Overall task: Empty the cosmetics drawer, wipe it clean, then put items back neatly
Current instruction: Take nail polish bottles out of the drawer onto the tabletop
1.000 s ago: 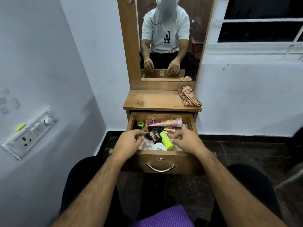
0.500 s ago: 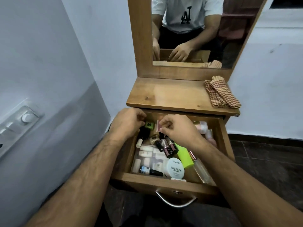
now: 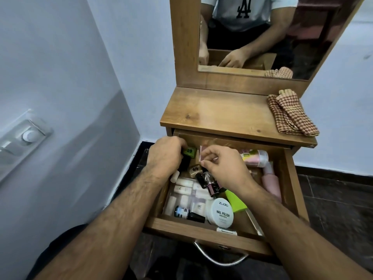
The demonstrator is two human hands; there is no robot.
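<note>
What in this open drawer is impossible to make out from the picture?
- Back of the drawer: the head view loses it under the tabletop and in shadow.
- Under the right hand: it covers the bottles there; the pink item it pinches shows only an edge.
- The left hand hides most of the green-capped bottle.
- Fine print on the white tub: too small.
</note>
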